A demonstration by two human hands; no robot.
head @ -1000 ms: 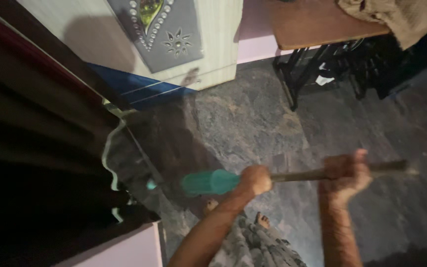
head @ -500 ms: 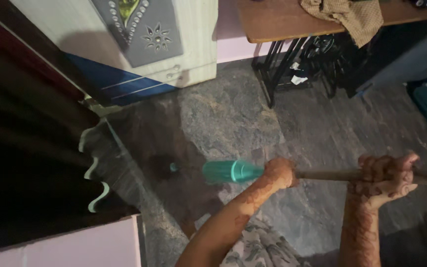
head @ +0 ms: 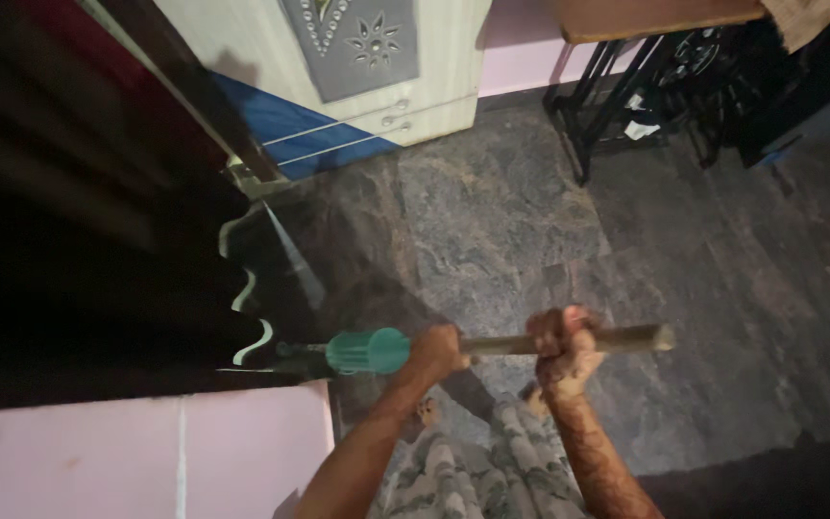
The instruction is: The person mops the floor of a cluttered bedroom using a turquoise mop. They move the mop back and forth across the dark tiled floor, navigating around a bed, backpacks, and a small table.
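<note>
A wooden broom handle (head: 540, 341) with a green collar (head: 367, 351) is gripped by fingers of the left hand (head: 439, 351) and right hand (head: 564, 351), its head hidden at nine o'clock. The dark curtain (head: 98, 288) there could be snagged, or the cabinet (head: 357, 86) at twelve o'clock struck, if the handle is swung wide.

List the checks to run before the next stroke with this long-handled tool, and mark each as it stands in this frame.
1. Left hand closed round the handle, next to the green collar: ok.
2. Right hand closed round the handle, further along: ok.
3. Handle's free end clear of the black iron table stand: ok.
4. Working end of the tool in sight: not ok, it runs into the shadow under the dark curtain.
5. What sort of head the tool has: cannot tell.
6. Stone floor ahead free of loose items: ok.
</note>
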